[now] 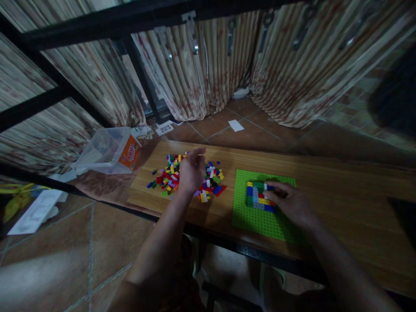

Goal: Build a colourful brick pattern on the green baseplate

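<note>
My left hand hovers over a spread pile of small building bricks. Its fingers are loosely bent, a gap shows beside the thumb, and I see nothing held in it. On a green studded baseplate stands a low block of joined bricks in blue, green, yellow, red and grey. My right hand reaches in from the right with thumb and forefinger at that block's upper right corner. Between those fingertips is a small blue brick; the hand covers the block's right side.
The bricks and baseplate lie on a long wooden bench top. Left of it, a clear plastic box with an orange label sits on the tiled floor. A white paper lies on the floor beyond. Striped curtains hang behind a dark metal frame.
</note>
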The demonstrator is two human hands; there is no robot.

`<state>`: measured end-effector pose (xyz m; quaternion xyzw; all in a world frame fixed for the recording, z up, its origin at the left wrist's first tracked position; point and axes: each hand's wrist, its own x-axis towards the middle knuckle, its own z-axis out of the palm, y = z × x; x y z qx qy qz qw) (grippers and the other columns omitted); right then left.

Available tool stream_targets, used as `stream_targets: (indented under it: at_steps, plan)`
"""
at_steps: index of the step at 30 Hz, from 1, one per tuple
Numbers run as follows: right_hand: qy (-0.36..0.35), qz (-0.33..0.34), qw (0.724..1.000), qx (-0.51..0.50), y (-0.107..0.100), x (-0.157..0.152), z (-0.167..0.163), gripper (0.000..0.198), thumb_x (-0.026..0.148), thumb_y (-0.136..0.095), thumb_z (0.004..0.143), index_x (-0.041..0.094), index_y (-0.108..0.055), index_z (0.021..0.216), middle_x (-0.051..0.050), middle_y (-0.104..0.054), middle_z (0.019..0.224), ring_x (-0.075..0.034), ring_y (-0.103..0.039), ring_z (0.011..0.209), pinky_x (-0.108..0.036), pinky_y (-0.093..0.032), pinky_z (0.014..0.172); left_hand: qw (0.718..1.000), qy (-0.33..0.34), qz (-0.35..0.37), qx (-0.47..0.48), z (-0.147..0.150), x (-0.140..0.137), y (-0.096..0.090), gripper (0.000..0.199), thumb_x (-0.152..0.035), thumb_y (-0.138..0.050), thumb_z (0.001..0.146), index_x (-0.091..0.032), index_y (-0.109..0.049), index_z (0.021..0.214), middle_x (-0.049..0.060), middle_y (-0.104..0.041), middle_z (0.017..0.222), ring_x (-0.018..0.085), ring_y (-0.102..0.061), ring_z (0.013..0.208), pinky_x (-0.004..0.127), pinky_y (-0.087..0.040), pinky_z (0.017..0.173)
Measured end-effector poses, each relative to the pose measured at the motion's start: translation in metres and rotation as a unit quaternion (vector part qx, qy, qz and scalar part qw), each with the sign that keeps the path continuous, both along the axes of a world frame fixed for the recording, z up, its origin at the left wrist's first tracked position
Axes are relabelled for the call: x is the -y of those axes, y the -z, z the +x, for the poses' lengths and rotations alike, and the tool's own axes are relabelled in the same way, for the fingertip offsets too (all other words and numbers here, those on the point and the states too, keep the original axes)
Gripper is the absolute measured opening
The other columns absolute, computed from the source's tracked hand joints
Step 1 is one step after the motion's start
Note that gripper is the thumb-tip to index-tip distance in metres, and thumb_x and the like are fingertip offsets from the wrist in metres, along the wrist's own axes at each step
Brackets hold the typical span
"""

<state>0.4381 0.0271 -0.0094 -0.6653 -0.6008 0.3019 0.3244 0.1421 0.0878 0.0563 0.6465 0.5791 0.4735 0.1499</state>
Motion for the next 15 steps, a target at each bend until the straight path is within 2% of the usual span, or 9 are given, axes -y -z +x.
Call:
stream_targets:
  at_steps: [3, 7, 11, 13, 15]
  plan:
    - [-0.007, -0.003, 1.0, 0.002, 0.001, 0.001, 0.001, 0.044, 0.053, -0.067, 0.07, 0.024, -0.072, 0.103, -0.004, -0.065, 0.085, -0.019, -0.062, 0.071, -0.036, -0.051, 0.066, 1.0, -0.006, -0.011, 0.021, 0.0, 0.001, -0.002, 0.026, -0.012, -0.051, 0.083, -0.014, -0.067, 0.104, 0.008, -0.072, 0.1, 0.017, -0.068, 0.087, 0.027, -0.054, 0.081]
    - [0.0, 0.014, 0.999, 0.042, -0.002, 0.004, 0.003, 0.044, 0.054, -0.067, 0.072, 0.025, -0.071, 0.105, -0.005, -0.065, 0.088, -0.019, -0.063, 0.072, -0.035, -0.052, 0.065, 1.0, 0.01, -0.026, -0.001, 0.003, 0.003, -0.002, 0.026, -0.011, -0.05, 0.084, -0.015, -0.067, 0.103, 0.007, -0.072, 0.104, 0.018, -0.067, 0.095, 0.029, -0.053, 0.087]
    - [0.008, 0.102, 0.988, 0.113, -0.014, 0.011, -0.014, 0.044, 0.051, -0.06, 0.08, 0.024, -0.066, 0.114, -0.008, -0.063, 0.097, -0.022, -0.062, 0.08, -0.039, -0.052, 0.072, 0.995, 0.046, -0.063, -0.062, 0.004, 0.004, -0.002, 0.027, -0.011, -0.048, 0.085, -0.015, -0.068, 0.102, 0.008, -0.071, 0.105, 0.019, -0.066, 0.098, 0.032, -0.052, 0.09]
    - [-0.032, 0.167, 0.976, 0.137, -0.02, 0.015, -0.033, 0.036, 0.045, -0.054, 0.086, 0.024, -0.066, 0.113, -0.009, -0.063, 0.102, -0.024, -0.06, 0.094, -0.041, -0.05, 0.085, 0.991, 0.057, -0.081, -0.092, 0.004, 0.005, -0.002, 0.028, -0.011, -0.047, 0.085, -0.015, -0.069, 0.103, 0.008, -0.072, 0.105, 0.02, -0.067, 0.097, 0.032, -0.052, 0.089]
    - [-0.101, 0.194, 0.965, 0.142, -0.023, 0.018, -0.056, 0.031, 0.036, -0.049, 0.091, 0.023, -0.064, 0.115, -0.009, -0.062, 0.108, -0.024, -0.058, 0.102, -0.04, -0.048, 0.09, 0.986, 0.073, -0.094, -0.119, 0.005, 0.006, -0.002, 0.028, -0.011, -0.046, 0.085, -0.015, -0.069, 0.101, 0.008, -0.072, 0.102, 0.02, -0.067, 0.095, 0.032, -0.052, 0.088]
